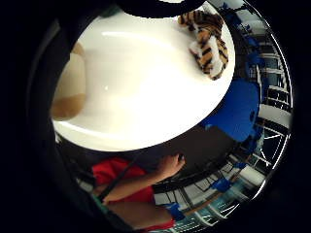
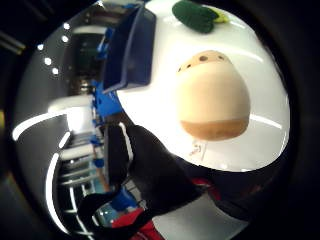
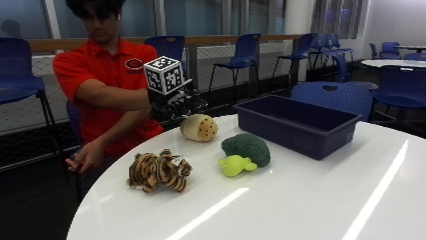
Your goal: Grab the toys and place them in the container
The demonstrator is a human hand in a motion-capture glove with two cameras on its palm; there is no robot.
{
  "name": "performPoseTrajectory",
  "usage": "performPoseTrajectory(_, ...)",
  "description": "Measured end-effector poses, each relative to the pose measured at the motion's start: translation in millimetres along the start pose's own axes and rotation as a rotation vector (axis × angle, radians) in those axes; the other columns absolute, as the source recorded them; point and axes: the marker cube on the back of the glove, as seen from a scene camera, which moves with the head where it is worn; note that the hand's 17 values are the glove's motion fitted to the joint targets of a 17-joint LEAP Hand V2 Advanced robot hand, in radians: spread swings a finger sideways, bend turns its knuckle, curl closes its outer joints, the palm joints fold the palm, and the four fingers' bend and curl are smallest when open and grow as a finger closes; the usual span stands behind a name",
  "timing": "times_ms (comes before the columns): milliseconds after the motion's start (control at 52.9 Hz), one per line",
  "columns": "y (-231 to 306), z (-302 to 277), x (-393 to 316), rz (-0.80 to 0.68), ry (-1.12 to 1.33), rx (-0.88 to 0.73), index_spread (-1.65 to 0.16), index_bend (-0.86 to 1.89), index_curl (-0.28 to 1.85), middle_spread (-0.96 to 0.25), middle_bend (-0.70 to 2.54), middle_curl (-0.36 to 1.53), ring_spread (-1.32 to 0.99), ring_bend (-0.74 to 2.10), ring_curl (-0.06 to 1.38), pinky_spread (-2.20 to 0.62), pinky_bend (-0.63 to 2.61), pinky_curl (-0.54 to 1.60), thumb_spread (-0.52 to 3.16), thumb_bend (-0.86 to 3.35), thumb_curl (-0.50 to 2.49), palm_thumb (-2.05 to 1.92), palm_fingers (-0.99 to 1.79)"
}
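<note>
Grip raised above the near edge of the white table, at the end of an outstretched forearm, palm facing down. Whether spread or curled: cannot tell. Nothing seen held in it.

Directly beneath the grip, apart from it: a round beige plush toy with dark brown dots on its upper part and a darker tan base, resting on the table. Filling much of the thumb-side palm view, so close under the palm. Small white tag hanging at its base, with faint red marks too small to read.

A little farther out from the grip, toward the table's middle: a plush broccoli, dark green head, lime-green stalk, lying on its side, apart from the beige toy.

Off to the grip's left, close to the table's edge: a striped plush tiger, orange, black and white, lying well apart from the broccoli.

Farther out, off to the grip's right, beyond the beige toy and the broccoli: the container, a dark blue rectangular bin, standing upright on the table, no toy visible inside it.

Below the table's edge: bare left hand hanging low by the red shirt, touching no toy. Dark emblem on the shirt's chest, unreadable.

Behind, blue chairs along a railing.
</note>
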Motion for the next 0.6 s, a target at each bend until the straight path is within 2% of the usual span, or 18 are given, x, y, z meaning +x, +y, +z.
performPoseTrajectory(94, 1.3, 0.7, 0.2, 0.000, 0.000, -0.007, -0.20, 0.17, 0.08, -0.04, 0.09, 0.04, -0.01, 0.12, 0.01, 0.03, 0.53, 0.15, 0.61, -0.11, 0.01, -0.16, -0.21)
performPoseTrajectory(227, -0.3, 0.6, 1.8, -0.004, 0.005, -0.002, -0.26, 0.18, 0.14, -0.06, 0.10, 0.07, -0.02, 0.13, 0.03, 0.04, 0.58, 0.20, 0.82, -0.11, 0.03, -0.16, -0.24)
performPoseTrajectory(605, -2.3, 2.7, 0.6, -0.028, -0.012, 0.011, -0.29, 0.16, 0.23, -0.06, 0.10, 0.12, -0.02, 0.14, 0.07, 0.04, 0.58, 0.26, 0.98, -0.11, 0.06, -0.16, -0.27)
